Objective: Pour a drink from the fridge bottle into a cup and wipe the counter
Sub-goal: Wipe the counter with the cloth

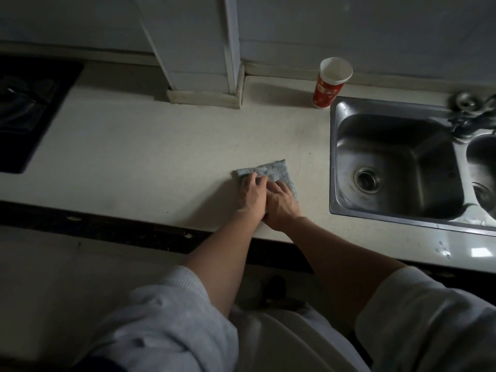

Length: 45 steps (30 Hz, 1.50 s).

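1. On my feed both hands are down on the counter [134,146], near its front edge, just left of the sink [334,157].
2. The left hand [252,196] has bent fingers [253,181] and grips the near-left part of the cloth [271,170].
3. The right hand [281,204] lies palm down on the cloth's near-right part. Its fingers [279,187] look fairly straight and press flat.
4. The hands touch side by side, and the left one overlaps the right one's thumb side. I cannot tell where the right thumb is.
5. The cloth is blue-grey, folded into a rough rectangle and flat on the counter. Its far half shows beyond the fingers.
6. The cup [331,87] is a red paper one with a white inside. It stands upright at the back of the counter, just beside the sink's far-left corner and well apart from the hands.
7. I cannot tell if there is liquid in the cup. The inside just reads pale.
8. The sink is stainless, with a drain [367,179] in the bowl floor and a tap [467,108] at the far right. A second bowl is cut off by the right edge of the frame.
9. A black hob [26,111] is set into the counter at far left.
10. A white pillar [198,49] stands on the counter against the back wall [375,28], between the hob and the cup.
11. Both forearms are bare, with pale sleeves [171,304] pushed up toward the elbows.
12. The lighting is dim and the finer detail on the cloth is blurred.
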{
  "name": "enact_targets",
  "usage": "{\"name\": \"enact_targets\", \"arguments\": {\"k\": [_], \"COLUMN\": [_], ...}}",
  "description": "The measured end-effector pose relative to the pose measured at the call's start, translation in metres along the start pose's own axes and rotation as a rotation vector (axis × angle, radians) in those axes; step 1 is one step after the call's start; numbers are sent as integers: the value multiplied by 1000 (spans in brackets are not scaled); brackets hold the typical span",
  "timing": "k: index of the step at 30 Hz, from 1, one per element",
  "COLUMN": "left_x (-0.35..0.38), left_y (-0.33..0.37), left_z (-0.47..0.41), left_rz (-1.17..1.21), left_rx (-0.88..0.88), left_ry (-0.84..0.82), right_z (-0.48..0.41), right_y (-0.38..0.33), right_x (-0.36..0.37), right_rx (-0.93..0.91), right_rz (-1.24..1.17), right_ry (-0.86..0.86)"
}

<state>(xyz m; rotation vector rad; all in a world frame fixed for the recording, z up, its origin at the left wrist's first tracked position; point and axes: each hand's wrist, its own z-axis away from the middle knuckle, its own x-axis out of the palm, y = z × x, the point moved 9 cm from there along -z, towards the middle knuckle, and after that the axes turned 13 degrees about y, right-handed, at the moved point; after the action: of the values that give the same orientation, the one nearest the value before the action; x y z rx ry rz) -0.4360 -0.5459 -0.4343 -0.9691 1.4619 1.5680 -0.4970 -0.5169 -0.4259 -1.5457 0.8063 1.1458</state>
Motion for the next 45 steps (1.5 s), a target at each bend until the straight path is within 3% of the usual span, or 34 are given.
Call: {"name": "enact_targets", "arguments": {"k": [8, 19, 21, 24, 27, 31, 38, 45], "left_x": [-34, -70, -70, -69, -71, -52, -21, 3], "left_y": [-68, -150, -155, -146, -140, -112, -62, 18], "left_z": [-25, -134, -154, -182, -199, -203, -203, -170], "left_rz": [-36, -53, -8, 103, 96, 127, 181, 211], "left_rx": [-57, -121, -98, -54, -140, 29, -67, -46], "left_ry": [21, 44, -17, -47, 7, -72, -96, -54], "right_z": [-47, -178, -199, -221, -231, -228, -204, -156], "right_y": [-54, -110, -109, -102, -87, -61, 1, 70], "right_x": [29, 37, 37, 38, 35, 30, 13, -7], "right_rx": [-32, -104, -97, -45, 21, 99, 173, 185], "right_rz": [-45, -80, -81, -85, -84, -98, -113, -117], "right_ry": [-83, -91, -79, -76, -60, -41, -5, -22]}}
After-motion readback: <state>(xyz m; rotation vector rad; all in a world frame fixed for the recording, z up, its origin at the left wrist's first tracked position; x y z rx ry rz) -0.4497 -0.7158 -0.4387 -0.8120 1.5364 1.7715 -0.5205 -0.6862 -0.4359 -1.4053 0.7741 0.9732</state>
